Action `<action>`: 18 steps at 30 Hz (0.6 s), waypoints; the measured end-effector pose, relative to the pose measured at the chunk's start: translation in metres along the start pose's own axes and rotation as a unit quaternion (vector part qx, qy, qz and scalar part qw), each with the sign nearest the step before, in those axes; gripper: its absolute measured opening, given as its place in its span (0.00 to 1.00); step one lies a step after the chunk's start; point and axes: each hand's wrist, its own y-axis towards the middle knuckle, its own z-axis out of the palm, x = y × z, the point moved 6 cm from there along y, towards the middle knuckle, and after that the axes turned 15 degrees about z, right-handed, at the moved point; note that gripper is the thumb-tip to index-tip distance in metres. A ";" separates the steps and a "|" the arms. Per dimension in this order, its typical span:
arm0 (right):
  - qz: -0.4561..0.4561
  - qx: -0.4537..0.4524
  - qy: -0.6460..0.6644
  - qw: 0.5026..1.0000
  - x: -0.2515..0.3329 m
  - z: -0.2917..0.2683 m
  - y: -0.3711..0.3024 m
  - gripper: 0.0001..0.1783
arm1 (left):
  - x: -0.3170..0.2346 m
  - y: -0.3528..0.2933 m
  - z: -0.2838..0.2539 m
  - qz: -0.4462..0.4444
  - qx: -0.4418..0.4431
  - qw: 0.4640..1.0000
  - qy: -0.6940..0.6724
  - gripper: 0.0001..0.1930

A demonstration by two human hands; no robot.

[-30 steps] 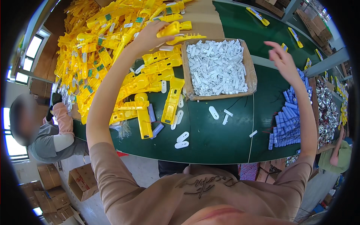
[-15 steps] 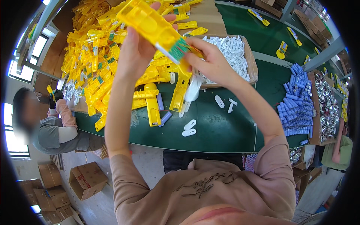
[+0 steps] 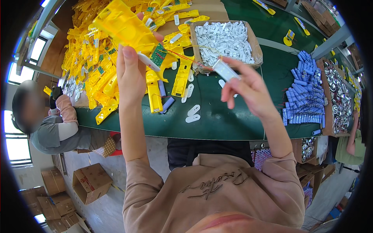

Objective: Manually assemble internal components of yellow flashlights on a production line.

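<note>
My left hand point(image 3: 131, 75) is closed around a yellow plastic housing point(image 3: 126, 31), raised over the left part of the table. A small green circuit board point(image 3: 158, 55) shows at the housing's lower end, beside a white strip point(image 3: 148, 61). Thin red wires run from the board to a small white rectangular light panel point(image 3: 226, 71). That panel is pinched between the fingertips of my right hand point(image 3: 250, 89), in front of a carton point(image 3: 254, 48) of small white parts point(image 3: 223, 40). More yellow housings point(image 3: 180, 79) lie below, with several white oval plates point(image 3: 193, 113) near them.
A large heap of yellow housings point(image 3: 83, 50) covers the green table's point(image 3: 229, 124) left side. Blue wired cylinders point(image 3: 305, 97) are piled at right, beside a carton of shiny round parts point(image 3: 336, 97). Another person point(image 3: 50, 132) works at far left.
My right hand has moved right and down, away from the housing, and the light panel with its stretched wires now shows. My left hand has shifted slightly down with the housing, which has gone left.
</note>
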 end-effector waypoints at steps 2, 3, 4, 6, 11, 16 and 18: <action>-0.018 -0.011 0.003 1.000 0.023 0.003 -0.015 0.20 | 0.010 -0.008 0.004 -0.034 0.005 0.999 0.012 0.38; -0.077 -0.033 -0.026 0.996 0.037 0.004 -0.019 0.18 | 0.015 -0.011 0.007 -0.068 0.010 0.997 0.023 0.36; -0.136 -0.060 -0.057 0.987 0.047 0.002 -0.022 0.16 | 0.018 -0.012 0.015 -0.070 0.002 0.997 0.032 0.34; -0.237 -0.146 -0.176 0.944 0.063 -0.011 -0.016 0.14 | 0.017 -0.012 0.020 -0.069 -0.036 0.996 -0.049 0.34; -0.335 -0.156 -0.220 0.903 0.096 -0.026 -0.019 0.12 | 0.006 -0.012 0.044 -0.080 -0.037 0.955 -0.282 0.36; -0.216 -0.151 -0.166 0.950 0.084 -0.015 -0.018 0.13 | -0.006 -0.010 0.035 -0.001 -0.108 0.965 -0.238 0.36; -0.129 -0.139 -0.161 0.969 0.055 -0.010 -0.012 0.15 | -0.014 -0.007 0.021 0.061 -0.164 0.975 -0.136 0.37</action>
